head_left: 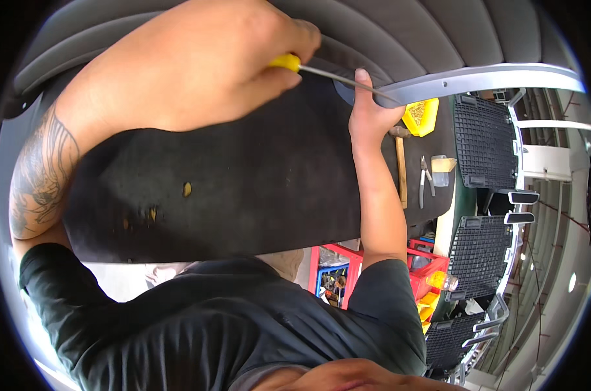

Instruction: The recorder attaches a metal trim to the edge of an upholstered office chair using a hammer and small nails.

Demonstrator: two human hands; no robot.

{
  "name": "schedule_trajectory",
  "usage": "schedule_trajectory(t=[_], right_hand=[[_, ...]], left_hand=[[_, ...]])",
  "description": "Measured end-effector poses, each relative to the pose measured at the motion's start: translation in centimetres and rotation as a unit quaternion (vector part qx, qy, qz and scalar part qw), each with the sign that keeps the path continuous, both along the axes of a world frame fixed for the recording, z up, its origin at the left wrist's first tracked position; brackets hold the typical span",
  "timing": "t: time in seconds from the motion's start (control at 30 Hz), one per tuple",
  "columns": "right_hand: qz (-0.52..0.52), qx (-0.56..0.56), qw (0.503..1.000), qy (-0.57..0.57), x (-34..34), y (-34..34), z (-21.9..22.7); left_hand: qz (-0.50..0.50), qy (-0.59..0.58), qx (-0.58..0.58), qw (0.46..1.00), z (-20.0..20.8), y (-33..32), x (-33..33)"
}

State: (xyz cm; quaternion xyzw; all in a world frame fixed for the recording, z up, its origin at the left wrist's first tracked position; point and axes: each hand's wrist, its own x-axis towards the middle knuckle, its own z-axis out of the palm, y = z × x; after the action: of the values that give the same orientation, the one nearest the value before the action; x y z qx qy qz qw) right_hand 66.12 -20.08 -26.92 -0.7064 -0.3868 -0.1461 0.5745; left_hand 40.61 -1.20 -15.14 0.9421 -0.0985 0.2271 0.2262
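Note:
My left hand (243, 72) is closed around the yellow handle of a screwdriver (328, 75). Its thin metal shaft points right, and the tip reaches the grey frame strip (478, 78) along the edge of a dark padded panel (412, 39) with stitched channels. Close to that tip, my right hand (375, 114) holds the panel's edge. The right thumb is stretched up along the panel, while the other fingers are mostly hidden. Underneath lies a black work surface (263, 176).
Right of my right forearm lie a hammer (401, 169), pliers (425, 179), a clear container (442, 173) and a yellow bin (424, 117) of small pieces. Red racks (347, 260) stand below the table edge. Black grid panels (484, 140) line the right side.

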Motion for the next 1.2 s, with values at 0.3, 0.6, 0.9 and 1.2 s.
schedule_trajectory(t=[0.3, 0.6, 0.9, 1.2], right_hand=[[0.082, 0.031, 0.995, 0.055, -1.6, -0.6, 1.3], [0.079, 0.031, 0.995, 0.054, -1.2, -0.2, 1.2], [0.076, 0.046, 0.992, 0.088, -2.1, -0.1, 1.6], [0.095, -0.015, 0.995, 0.032, 0.0, -1.3, 1.0]], left_hand=[[0.003, -0.106, 0.006, 0.994, -2.2, 1.2, 0.8], [0.058, -0.094, 0.097, 0.989, -2.7, 1.0, 0.7], [0.072, -0.137, -0.063, 0.986, -6.9, -0.9, 2.1], [0.056, -0.083, -0.02, 0.995, -3.4, 1.2, 0.6]])
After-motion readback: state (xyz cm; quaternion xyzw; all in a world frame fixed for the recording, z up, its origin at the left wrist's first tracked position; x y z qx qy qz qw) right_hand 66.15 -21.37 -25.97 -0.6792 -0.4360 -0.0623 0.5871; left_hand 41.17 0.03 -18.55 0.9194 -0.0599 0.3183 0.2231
